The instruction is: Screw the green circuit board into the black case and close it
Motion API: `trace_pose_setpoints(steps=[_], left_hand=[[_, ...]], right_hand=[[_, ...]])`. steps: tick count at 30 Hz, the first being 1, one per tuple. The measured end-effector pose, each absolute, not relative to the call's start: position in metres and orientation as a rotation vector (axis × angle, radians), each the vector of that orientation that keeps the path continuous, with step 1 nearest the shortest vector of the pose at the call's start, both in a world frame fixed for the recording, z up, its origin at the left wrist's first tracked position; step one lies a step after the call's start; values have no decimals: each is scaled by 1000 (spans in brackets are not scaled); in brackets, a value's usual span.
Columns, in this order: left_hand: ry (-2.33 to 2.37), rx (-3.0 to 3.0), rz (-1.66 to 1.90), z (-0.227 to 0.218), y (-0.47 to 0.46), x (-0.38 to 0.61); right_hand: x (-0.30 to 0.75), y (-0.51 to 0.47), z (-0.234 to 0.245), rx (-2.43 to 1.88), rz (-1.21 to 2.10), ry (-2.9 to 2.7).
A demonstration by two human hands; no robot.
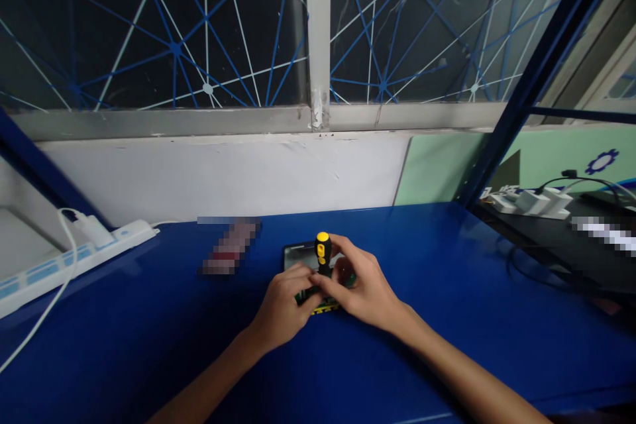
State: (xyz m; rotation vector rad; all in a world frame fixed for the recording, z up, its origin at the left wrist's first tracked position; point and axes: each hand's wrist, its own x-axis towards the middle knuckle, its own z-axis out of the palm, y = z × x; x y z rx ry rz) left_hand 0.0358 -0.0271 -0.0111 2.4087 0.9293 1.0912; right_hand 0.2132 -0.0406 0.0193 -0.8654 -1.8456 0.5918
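Reaching forward over the blue desk (pixel 447 318), my 2 forearms meet near its middle. My left grip (pixel 284 303) is curled shut, its fingertips pressed onto the left end of a small green circuit board (pixel 325 308) that lies flat on the desk. My hands hide most of the board, and only a green strip with a yellow-marked near edge shows. My right grip (pixel 365 288) is closed on a screwdriver (pixel 322 250), with thumb and fingers pinching it just below the black and yellow handle. The handle stands upright over the board, and I cannot see the tip.

Just behind the board lies a dark shallow tray (pixel 297 253), partly covered by my fingers. Left of the tray sits a blurred object (pixel 231 246) that I cannot make out. Further left, at the desk's edge, a white power strip (pixel 64 258) carries 1 white charger (pixel 93 229), and its cable (pixel 37 324) trails toward me.

Off to the right, a black desk (pixel 556 245) holds several white adapters (pixel 531 202) with dark leads. At the back, a white wall (pixel 223 172) rises to a grey window frame (pixel 318 33), whose panes are crossed by blue and white lines.
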Motion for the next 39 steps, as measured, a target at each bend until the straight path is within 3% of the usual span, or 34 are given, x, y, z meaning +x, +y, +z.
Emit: trace_pose_setpoints(steps=[39], left_hand=[[909,2449,1054,-5,-29,37]], right_hand=[[214,-41,19,-796,534,-1834]])
